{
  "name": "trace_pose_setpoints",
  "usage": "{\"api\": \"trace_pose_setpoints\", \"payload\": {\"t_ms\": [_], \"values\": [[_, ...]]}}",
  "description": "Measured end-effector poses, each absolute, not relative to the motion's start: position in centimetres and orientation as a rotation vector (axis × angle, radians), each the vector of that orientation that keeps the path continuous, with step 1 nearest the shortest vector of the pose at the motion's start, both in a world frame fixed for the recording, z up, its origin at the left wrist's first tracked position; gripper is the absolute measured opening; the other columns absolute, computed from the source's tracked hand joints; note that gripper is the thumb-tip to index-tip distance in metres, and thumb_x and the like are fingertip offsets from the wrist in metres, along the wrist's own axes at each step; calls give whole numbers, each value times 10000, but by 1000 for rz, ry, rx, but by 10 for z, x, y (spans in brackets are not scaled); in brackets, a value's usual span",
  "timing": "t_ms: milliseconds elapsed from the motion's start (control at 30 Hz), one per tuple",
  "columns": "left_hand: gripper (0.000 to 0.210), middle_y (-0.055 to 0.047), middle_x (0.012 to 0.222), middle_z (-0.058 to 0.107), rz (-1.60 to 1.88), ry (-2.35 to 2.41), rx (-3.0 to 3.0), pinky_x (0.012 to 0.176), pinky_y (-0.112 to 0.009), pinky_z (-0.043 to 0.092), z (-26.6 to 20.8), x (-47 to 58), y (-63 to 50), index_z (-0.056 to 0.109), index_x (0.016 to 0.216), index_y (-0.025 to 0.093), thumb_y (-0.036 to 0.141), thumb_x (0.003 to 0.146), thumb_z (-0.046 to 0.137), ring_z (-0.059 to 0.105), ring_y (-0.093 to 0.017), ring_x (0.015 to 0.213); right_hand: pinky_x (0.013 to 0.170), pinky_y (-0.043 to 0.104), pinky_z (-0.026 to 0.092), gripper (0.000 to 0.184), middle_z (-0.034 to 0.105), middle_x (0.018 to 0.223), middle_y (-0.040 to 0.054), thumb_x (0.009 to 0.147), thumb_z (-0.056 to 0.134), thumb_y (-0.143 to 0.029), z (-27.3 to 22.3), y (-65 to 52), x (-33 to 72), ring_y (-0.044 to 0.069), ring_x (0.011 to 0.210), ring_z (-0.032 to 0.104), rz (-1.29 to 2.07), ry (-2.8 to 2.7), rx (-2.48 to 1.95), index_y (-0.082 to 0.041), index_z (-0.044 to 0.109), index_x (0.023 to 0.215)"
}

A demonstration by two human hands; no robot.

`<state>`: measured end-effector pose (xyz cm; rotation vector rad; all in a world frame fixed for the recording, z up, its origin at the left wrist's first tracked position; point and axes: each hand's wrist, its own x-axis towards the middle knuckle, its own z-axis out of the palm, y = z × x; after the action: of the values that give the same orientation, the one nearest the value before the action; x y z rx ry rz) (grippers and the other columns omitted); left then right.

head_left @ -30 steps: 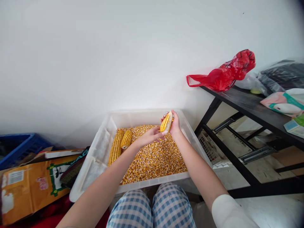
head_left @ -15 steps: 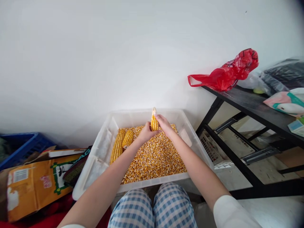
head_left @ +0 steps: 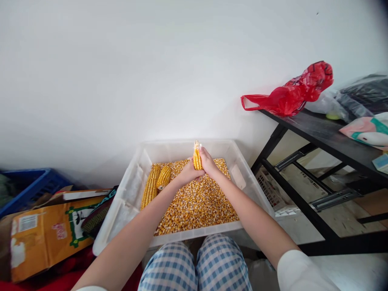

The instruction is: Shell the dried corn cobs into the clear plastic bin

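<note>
Between my two hands an ear of corn [head_left: 197,160] stands upright, its pale, bare tip pointing up. My left hand [head_left: 190,171] wraps the lower part from the left. My right hand [head_left: 207,161] grips it from the right, thumb up near the tip. Both hands are over a translucent plastic bin [head_left: 239,224] holding a heap of loose corn kernels [head_left: 194,206]. At the bin's left side lie a long ear of corn [head_left: 150,188] and a shorter ear [head_left: 164,178], both full of kernels.
On the right stands a black-framed table [head_left: 324,133] with a red plastic bag [head_left: 287,97] on it. A white basket [head_left: 269,188] sits underneath. To the left are an orange cardboard box [head_left: 45,236] and a blue crate [head_left: 27,188]. A white wall rises behind the bin.
My right hand has shifted lower and closer around the ear, and the hands have come together. More of the ear's tip looks bare. The ear sits slightly lower.
</note>
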<state>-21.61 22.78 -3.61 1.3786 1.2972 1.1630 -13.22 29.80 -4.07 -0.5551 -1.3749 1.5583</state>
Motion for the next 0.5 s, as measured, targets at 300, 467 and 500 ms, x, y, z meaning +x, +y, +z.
{"api": "trace_pose_setpoints", "payload": {"t_ms": [300, 467, 500], "values": [[141, 3, 568, 521, 1072, 1232, 1355, 456, -222, 359, -35, -222, 225, 491, 699, 154, 263, 678, 578, 466, -95, 485, 430, 199, 444, 337, 565, 503, -56, 777, 553, -523, -38, 301, -129, 94, 416, 508, 1676, -1286, -619, -200, 602, 695], [346, -40, 803, 603, 1099, 1139, 1184, 500, -204, 389, -24, -222, 221, 519, 960, 174, 350, 679, 618, 563, -129, 650, 377, 194, 415, 279, 579, 526, -66, 748, 614, -473, -24, 297, -125, 87, 376, 487, 1817, -1356, -539, -211, 639, 839], [387, -54, 844, 613, 1105, 1086, 1128, 503, -213, 400, -23, -223, 221, 519, 1006, 182, 407, 699, 592, 580, -146, 672, 377, 190, 412, 260, 584, 536, -69, 743, 629, -447, -22, 297, -124, 86, 382, 489, 1810, -1385, -532, -215, 643, 861]]}}
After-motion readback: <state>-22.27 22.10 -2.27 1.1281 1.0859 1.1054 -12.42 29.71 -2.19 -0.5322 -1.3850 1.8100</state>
